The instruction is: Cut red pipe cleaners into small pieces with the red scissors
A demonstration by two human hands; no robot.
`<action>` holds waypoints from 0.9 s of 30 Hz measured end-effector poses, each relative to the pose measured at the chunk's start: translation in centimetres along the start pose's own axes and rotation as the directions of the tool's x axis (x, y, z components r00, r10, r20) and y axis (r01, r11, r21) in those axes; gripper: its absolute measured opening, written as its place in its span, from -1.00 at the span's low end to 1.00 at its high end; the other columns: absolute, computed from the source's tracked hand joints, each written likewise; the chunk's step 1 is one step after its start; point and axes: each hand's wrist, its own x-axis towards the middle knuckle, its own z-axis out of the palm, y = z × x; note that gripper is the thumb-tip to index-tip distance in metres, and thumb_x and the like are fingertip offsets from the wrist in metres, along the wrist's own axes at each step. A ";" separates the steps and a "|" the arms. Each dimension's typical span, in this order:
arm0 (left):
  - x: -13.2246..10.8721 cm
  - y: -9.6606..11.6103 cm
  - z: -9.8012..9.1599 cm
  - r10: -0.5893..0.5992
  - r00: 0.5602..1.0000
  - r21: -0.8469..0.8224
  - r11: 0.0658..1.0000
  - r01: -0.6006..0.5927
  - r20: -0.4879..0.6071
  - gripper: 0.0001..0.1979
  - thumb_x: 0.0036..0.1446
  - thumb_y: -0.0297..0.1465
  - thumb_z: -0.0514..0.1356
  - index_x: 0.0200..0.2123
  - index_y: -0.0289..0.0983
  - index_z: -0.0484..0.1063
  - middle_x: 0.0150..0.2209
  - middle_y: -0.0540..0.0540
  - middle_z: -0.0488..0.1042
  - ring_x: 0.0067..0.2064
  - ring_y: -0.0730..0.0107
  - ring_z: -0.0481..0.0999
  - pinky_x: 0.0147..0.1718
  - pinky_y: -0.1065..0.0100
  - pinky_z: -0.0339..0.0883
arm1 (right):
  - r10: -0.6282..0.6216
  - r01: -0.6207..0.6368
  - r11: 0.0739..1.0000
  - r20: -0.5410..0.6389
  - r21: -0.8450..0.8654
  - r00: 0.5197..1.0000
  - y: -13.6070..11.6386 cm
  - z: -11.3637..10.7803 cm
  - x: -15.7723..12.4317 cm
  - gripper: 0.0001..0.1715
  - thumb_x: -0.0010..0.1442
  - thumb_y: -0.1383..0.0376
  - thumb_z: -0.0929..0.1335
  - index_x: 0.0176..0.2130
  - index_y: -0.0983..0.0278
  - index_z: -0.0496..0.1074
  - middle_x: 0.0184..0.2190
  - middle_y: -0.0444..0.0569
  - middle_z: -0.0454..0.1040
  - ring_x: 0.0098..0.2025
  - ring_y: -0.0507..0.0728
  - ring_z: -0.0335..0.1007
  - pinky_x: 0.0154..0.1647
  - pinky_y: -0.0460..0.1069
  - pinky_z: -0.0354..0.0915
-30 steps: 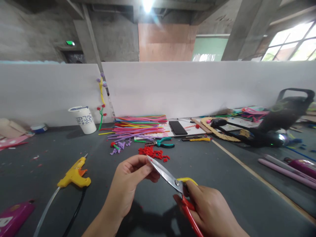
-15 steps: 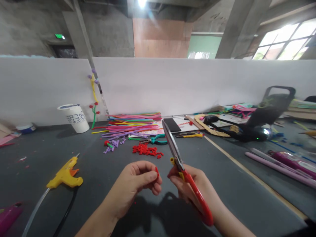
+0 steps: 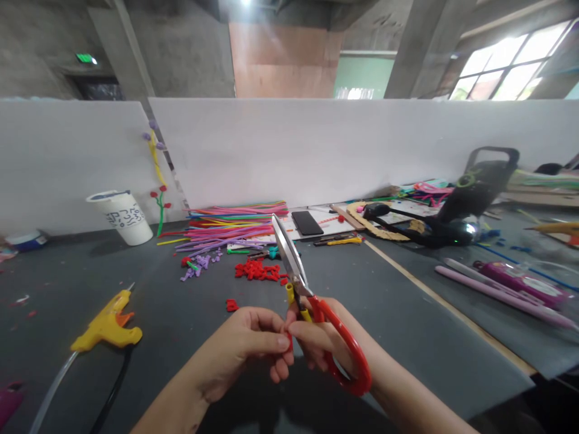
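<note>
My right hand (image 3: 323,340) grips red-handled scissors (image 3: 312,307), blades closed and pointing up and away. My left hand (image 3: 251,349) is closed in a pinch on a small red piece (image 3: 287,341), and its fingertips meet those of my right hand just below the scissors' pivot. A pile of short red pipe-cleaner bits (image 3: 257,270) lies on the grey mat beyond, with one loose red bit (image 3: 232,305) nearer to me. Behind them sits a bundle of long coloured pipe cleaners (image 3: 235,224).
A yellow glue gun (image 3: 105,322) with its cable lies at the left. A white paper cup (image 3: 120,217) stands by the white partition. A black phone (image 3: 306,222), green pliers (image 3: 266,253), purple bits (image 3: 196,265) and cardboard scraps (image 3: 384,226) lie further back; pink tubes (image 3: 502,288) at the right.
The scissors swung from lying across towards my left hand to pointing upward, blades closed. My hands came together, fingertips touching. A red bit now lies on the mat.
</note>
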 end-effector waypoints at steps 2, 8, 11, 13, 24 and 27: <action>0.0 0.1 0.0 -0.008 1.000 0.008 1.000 0.008 0.000 -0.95 -0.15 -0.50 0.22 -0.53 -0.39 0.41 -0.61 -0.07 0.45 -0.62 0.52 0.39 -0.61 0.48 0.25 | 0.002 -0.002 1.000 0.000 -0.023 1.000 -0.1 0.0 0.0 -0.86 -0.03 0.25 0.27 -0.43 0.29 0.26 -0.83 -0.32 0.17 -0.80 -0.08 0.04 -0.72 -0.15 0.16; 0.2 0.0 0.2 0.092 0.993 0.095 0.992 -0.086 -0.070 -0.88 -0.07 -0.43 0.18 -0.49 -0.41 0.43 -0.54 -0.11 0.46 -0.54 0.46 0.42 -0.53 0.44 0.27 | -0.018 -0.002 0.989 -0.132 -0.150 0.991 0.6 0.1 0.2 -0.91 -0.02 0.30 0.26 -0.51 0.29 0.25 -0.75 -0.28 0.23 -0.78 -0.11 0.05 -0.79 -0.22 0.00; 0.3 -0.1 0.2 0.064 0.996 0.132 0.990 -0.057 -0.056 -0.85 -0.08 -0.38 0.20 -0.54 -0.38 0.40 -0.60 -0.07 0.43 -0.60 0.50 0.39 -0.59 0.47 0.24 | -0.005 -0.025 0.984 -0.169 -0.175 0.986 0.5 0.3 0.3 -0.93 -0.03 0.31 0.25 -0.50 0.27 0.24 -0.78 -0.30 0.19 -0.78 -0.10 0.06 -0.80 -0.22 0.01; 0.3 0.0 0.2 0.050 0.997 0.188 0.981 -0.038 -0.062 -0.87 -0.11 -0.40 0.22 -0.57 -0.36 0.39 -0.62 -0.05 0.42 -0.62 0.50 0.37 -0.60 0.47 0.23 | 0.016 -0.057 0.979 -0.201 -0.197 0.979 0.1 0.3 0.3 -0.95 -0.03 0.33 0.24 -0.50 0.27 0.24 -0.81 -0.31 0.16 -0.79 -0.09 0.07 -0.79 -0.21 0.03; 0.9 -0.1 0.4 0.219 0.956 0.360 0.923 -0.138 -0.195 -0.93 -0.16 -0.44 0.23 -0.55 -0.33 0.42 -0.65 0.02 0.38 -0.58 0.50 0.33 -0.53 0.45 0.21 | 0.052 -0.092 0.976 -0.200 -0.199 0.978 0.5 -0.1 0.6 -0.96 -0.06 0.36 0.26 -0.52 0.27 0.25 -0.81 -0.32 0.14 -0.81 -0.09 0.06 -0.82 -0.21 -0.01; 0.8 -0.2 0.6 0.210 0.955 0.317 0.939 -0.137 -0.209 -0.92 -0.17 -0.44 0.24 -0.58 -0.34 0.41 -0.66 0.03 0.36 -0.61 0.51 0.33 -0.56 0.45 0.20 | 0.036 -0.077 0.977 -0.204 -0.198 0.978 0.4 -0.2 0.6 -0.93 -0.05 0.32 0.27 -0.52 0.27 0.25 -0.80 -0.31 0.14 -0.79 -0.08 0.07 -0.80 -0.20 0.00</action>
